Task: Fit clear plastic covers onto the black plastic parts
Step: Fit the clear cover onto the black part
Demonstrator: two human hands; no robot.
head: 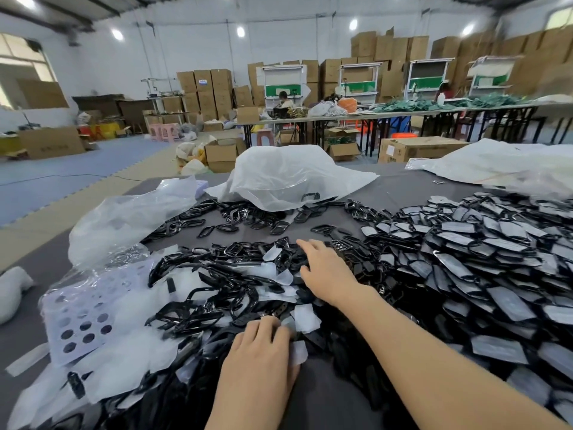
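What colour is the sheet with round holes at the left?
Pale lilac, almost white: the sheet shows in the head view.

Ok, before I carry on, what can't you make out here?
Head view: whether the left hand grips the clear cover beside it; its curled fingers hide that.
Which of the black parts the right hand touches; its palm covers them.
What lies under the white bag.
The near pile: blurred, cut off by the bottom edge.

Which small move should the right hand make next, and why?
Probably curl the right hand around one of the black parts beneath it: its fingers lie straight on the pile, holding nothing, while the left hand rests at the clear covers.
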